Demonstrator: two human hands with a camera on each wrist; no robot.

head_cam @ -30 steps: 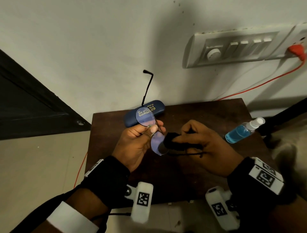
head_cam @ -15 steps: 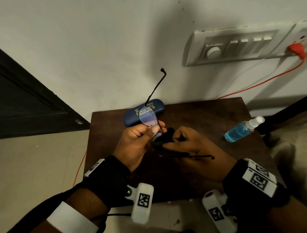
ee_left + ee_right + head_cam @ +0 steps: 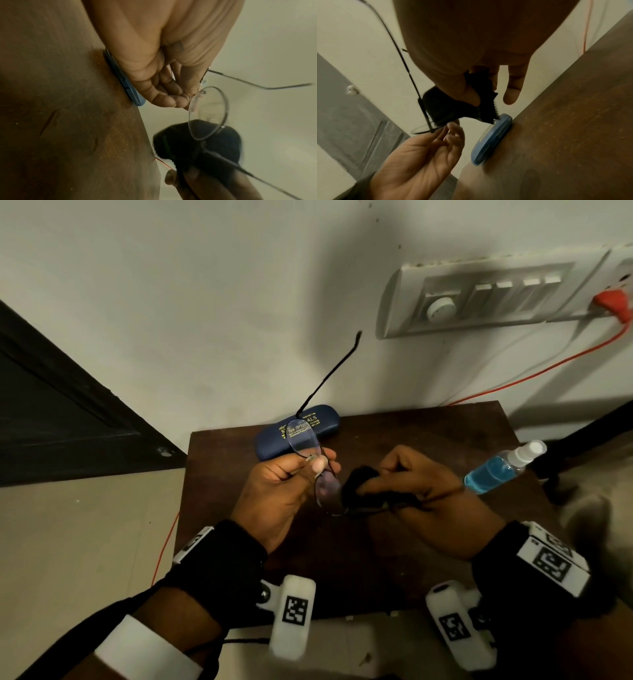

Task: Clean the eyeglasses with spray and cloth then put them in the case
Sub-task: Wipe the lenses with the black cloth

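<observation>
My left hand (image 3: 308,470) pinches the thin-framed eyeglasses (image 3: 303,440) at the bridge, above the brown table (image 3: 394,559). One temple arm sticks up toward the wall. My right hand (image 3: 404,477) grips a black cloth (image 3: 359,481) and holds it against the nearer lens (image 3: 327,491). In the left wrist view the other lens (image 3: 207,113) stands clear in front of the cloth (image 3: 197,142). The right wrist view shows the cloth (image 3: 450,105) bunched under my thumb over the lens rim (image 3: 426,129). A shut blue case (image 3: 274,440) lies at the table's back left. The spray bottle (image 3: 496,470) with blue liquid lies at the right.
A switchboard (image 3: 496,299) with a red plug and an orange cable (image 3: 548,368) is on the wall behind. A dark door (image 3: 51,412) is at the left. The table's front edge lies just past my wrists.
The glasses have tilted, so the raised temple arm now leans more to the right. My right hand has shifted the cloth over the nearer lens and pulled slightly rightward.
</observation>
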